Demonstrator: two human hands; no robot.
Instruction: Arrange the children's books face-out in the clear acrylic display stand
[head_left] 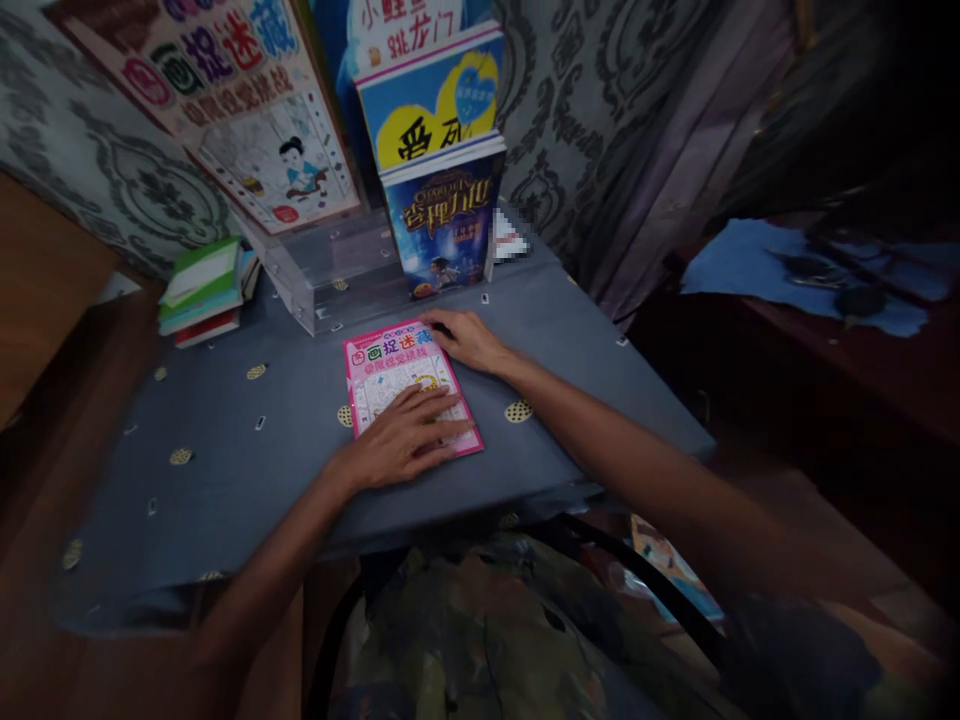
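Note:
A pink-bordered picture book (pixel 390 378) with Chinese lettering on its cover lies flat on the table, closed. My left hand (pixel 409 435) rests palm down across its lower half, fingers stretched out and slightly spread, hiding part of the cover picture. At the book's top right corner is my right hand (pixel 471 342), its thumb and forefinger curved together around the corner. The exact contact of those fingertips is hard to see.
Past the book, a clear acrylic stand (pixel 300 290) holds a large picture book (pixel 262 130). Beside it stand a dark blue book (pixel 442 225) and a yellow-and-blue book (pixel 431 100). Several stacked books (pixel 202 285) lie at left on the patterned grey tablecloth (pixel 225 450).

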